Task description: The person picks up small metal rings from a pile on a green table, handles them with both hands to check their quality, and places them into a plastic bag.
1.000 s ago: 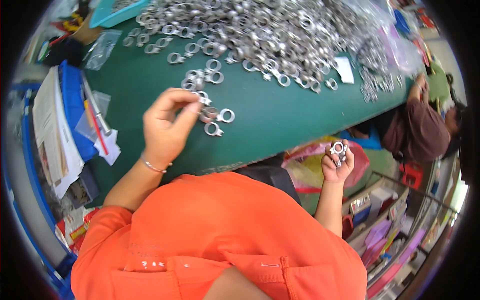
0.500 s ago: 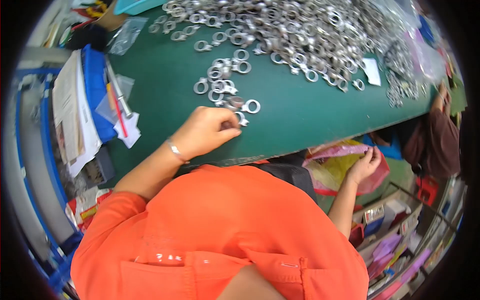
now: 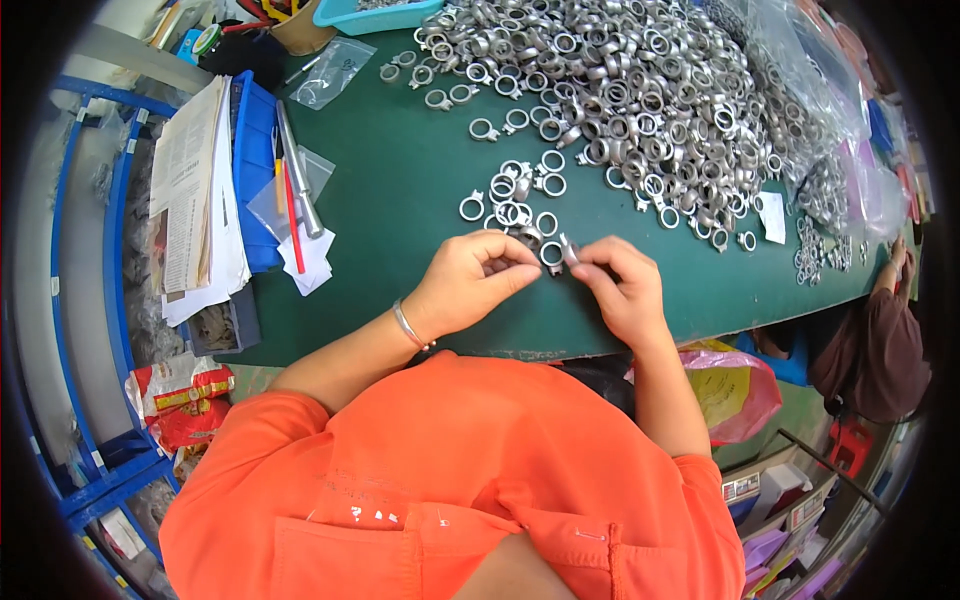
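On the green table, my right hand (image 3: pixel 628 290) pinches a silvery metal ring (image 3: pixel 570 250) on edge between thumb and fingers. My left hand (image 3: pixel 475 283), with a bracelet at its wrist, is closed with fingers curled and thumb near the index finger. What it holds, if anything, is hidden. Close to its fingertips is another metal ring (image 3: pixel 552 255) with a small lug. Just beyond both hands lies a small group of similar rings (image 3: pixel 511 190), a few partly covered by the left fingers.
A large heap of metal rings (image 3: pixel 640 100) fills the far table, beside clear plastic bags (image 3: pixel 810 80). At left stand a blue bin (image 3: pixel 258 170) with papers, a red pen (image 3: pixel 294 215) and a metal rod. A pink-yellow bag (image 3: pixel 735 390) hangs below the edge; another person (image 3: pixel 870 345) sits at far right.
My right hand has come up from beside the pink-yellow bag to the table and now grips a metal ring. My left hand stays by the small group of rings, while the whole view has shifted.
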`<control>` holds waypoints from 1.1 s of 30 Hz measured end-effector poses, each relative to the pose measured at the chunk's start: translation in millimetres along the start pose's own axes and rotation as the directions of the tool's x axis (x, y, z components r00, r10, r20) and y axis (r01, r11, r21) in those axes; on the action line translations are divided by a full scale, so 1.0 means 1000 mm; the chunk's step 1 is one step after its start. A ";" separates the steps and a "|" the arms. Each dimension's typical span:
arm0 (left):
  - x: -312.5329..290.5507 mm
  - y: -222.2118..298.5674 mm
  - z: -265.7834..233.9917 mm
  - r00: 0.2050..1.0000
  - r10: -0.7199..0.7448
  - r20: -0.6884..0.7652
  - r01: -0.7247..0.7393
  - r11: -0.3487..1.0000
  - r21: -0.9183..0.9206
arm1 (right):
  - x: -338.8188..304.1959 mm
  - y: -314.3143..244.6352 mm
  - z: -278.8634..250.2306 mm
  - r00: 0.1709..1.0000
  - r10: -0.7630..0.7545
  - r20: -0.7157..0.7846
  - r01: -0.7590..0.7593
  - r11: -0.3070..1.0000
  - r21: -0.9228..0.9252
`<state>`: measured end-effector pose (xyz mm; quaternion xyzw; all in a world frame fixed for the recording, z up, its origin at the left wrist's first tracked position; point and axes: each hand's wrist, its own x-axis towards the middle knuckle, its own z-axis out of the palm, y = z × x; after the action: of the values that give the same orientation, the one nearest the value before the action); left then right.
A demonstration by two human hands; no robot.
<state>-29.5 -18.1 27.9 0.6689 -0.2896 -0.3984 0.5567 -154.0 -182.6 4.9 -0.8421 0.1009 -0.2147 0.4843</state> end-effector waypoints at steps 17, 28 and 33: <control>-0.002 0.005 0.014 0.997 0.055 -0.054 -0.070 0.936 -0.346 | -0.001 -0.028 0.015 0.973 -0.126 -0.195 0.164 0.968 0.191; 0.002 0.004 -0.004 0.953 -0.302 0.007 0.245 0.758 -0.605 | 0.013 -0.015 0.006 0.961 -0.011 0.278 0.134 0.894 -0.427; 0.000 0.005 -0.001 0.964 -0.265 0.025 0.252 0.881 -0.400 | 0.004 -0.012 0.007 0.959 0.157 0.235 -0.227 0.923 0.311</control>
<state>-28.9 -18.6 32.5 0.5798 -0.1019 -0.5092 0.6278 -147.1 -172.8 12.9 -0.7512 0.0948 -0.0917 0.6468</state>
